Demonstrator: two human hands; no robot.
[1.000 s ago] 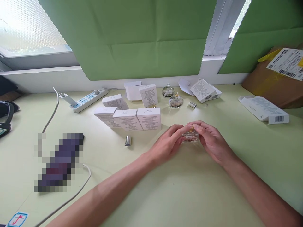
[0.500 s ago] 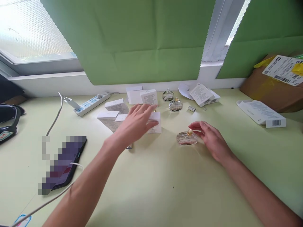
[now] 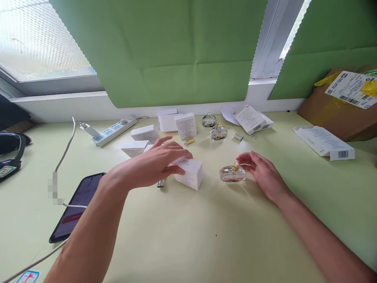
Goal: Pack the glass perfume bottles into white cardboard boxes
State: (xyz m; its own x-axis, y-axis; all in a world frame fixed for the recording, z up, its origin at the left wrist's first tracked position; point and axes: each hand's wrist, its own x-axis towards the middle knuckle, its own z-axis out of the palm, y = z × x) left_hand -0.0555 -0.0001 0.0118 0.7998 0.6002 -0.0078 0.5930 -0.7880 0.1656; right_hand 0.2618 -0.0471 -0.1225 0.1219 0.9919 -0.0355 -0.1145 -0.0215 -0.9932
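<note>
My left hand (image 3: pixel 156 163) grips a small white box (image 3: pixel 190 175) and holds it just above the pale green table (image 3: pixel 188 236), in front of the other white boxes (image 3: pixel 144 135). My right hand (image 3: pixel 263 173) rests on the table with its fingers loosely curled against the right side of a round clear glass bottle (image 3: pixel 232 173) with a gold cap, which stands upright. A small silver cap (image 3: pixel 160 183) lies under my left hand.
Two more glass bottles (image 3: pixel 214 127) and a silver cap (image 3: pixel 238 136) stand further back. Flattened white cartons (image 3: pixel 324 142) and a brown parcel (image 3: pixel 341 106) lie at the right. A power strip (image 3: pixel 114 129), cable and phone (image 3: pixel 75 206) are at the left.
My left hand left the bottle, reached to the row of white boxes, took one and drew it towards me. My right hand stayed beside the bottle.
</note>
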